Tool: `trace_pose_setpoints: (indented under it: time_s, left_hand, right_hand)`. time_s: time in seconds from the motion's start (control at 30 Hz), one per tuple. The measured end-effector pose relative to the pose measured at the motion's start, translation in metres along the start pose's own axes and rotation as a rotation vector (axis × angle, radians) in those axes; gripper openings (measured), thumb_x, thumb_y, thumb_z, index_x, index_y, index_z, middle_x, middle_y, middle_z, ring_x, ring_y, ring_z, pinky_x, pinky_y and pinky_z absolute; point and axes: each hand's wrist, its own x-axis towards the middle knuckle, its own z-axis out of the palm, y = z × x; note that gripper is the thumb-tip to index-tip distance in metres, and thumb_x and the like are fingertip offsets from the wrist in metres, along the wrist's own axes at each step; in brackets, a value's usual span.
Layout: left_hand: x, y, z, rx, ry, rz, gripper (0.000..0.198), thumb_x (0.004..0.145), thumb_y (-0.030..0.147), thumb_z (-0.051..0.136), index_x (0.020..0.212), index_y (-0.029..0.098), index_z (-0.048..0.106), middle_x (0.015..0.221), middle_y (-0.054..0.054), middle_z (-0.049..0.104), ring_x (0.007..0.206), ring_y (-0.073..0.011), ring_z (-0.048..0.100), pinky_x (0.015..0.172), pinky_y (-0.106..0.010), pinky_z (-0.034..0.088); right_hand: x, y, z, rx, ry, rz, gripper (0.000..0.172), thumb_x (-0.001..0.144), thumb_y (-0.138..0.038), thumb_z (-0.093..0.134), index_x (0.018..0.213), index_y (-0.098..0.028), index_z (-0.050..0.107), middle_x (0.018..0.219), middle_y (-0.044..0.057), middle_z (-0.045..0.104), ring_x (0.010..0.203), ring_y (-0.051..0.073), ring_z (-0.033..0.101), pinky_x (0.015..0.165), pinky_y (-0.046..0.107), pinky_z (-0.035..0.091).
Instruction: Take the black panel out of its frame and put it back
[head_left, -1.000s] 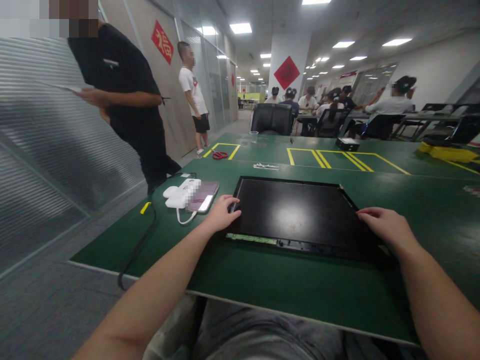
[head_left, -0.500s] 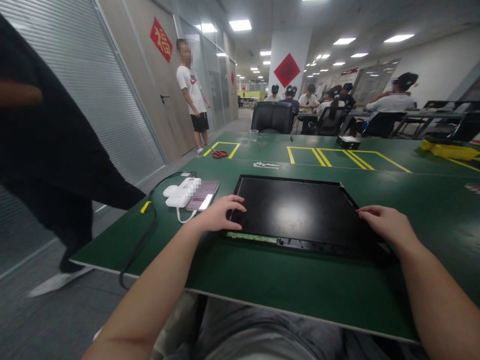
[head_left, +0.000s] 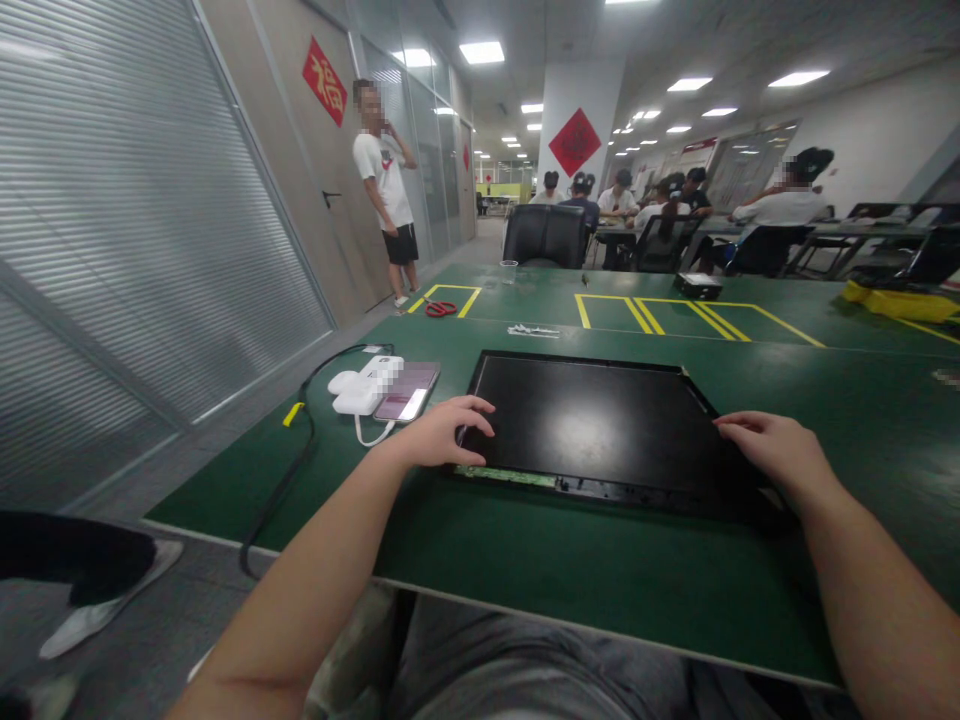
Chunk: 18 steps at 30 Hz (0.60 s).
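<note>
A black display panel [head_left: 592, 405] lies flat on the green table [head_left: 600, 590] in front of me, with light glaring on its dark surface. Along its near edge a green circuit strip [head_left: 517, 478] is exposed. My left hand [head_left: 450, 432] is at the panel's left edge, thumb and fingers apart, fingertips over the screen's corner area. At the right edge, my right hand [head_left: 776, 447] pinches the panel's rim between thumb and fingers. The near right corner is dark and partly hidden by that hand.
Left of the panel are a phone [head_left: 409, 390], a white charging device [head_left: 367, 385] and a black cable [head_left: 300, 455]. Beyond lie red-handled scissors [head_left: 440, 309], small white pieces [head_left: 532, 331], a clear cup [head_left: 508, 270] and a black box [head_left: 697, 286]. A person [head_left: 386, 180] stands near the door.
The passer-by in dark clothes on the left has moved mostly out of view, leaving a leg and shoe. The standing person has raised a hand toward the head. My hands and the panel stay nearly still.
</note>
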Motion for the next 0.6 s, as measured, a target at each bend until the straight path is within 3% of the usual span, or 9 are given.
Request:
trace_pose_setpoints:
  time_s: [0.27,0.6]
  left_hand:
    - [-0.0008,0.0025,-0.0011,0.008,-0.007,0.0,0.029,0.072,0.032,0.084,0.1,0.025,0.078,0.142,-0.009,0.059,0.13,-0.0283,0.058,0.111,-0.04,0.043]
    - [0.0002,-0.004,0.0017,-0.051,0.008,-0.005,0.015,0.071,0.032,0.084,0.081,0.024,0.076,0.14,-0.008,0.061,0.125,-0.0278,0.062,0.108,-0.041,0.046]
  right_hand:
    - [0.0015,0.0016,0.0006,0.049,0.02,0.013,0.032,0.068,-0.043,0.058,0.084,-0.028,0.082,0.09,0.005,0.077,0.081,0.025,0.066,0.068,0.033,0.047]
    - [-0.0013,-0.0009,-0.002,0.068,0.011,0.003,0.031,0.069,-0.042,0.059,0.083,-0.027,0.081,0.09,0.006,0.076,0.084,0.026,0.067,0.072,0.035,0.049]
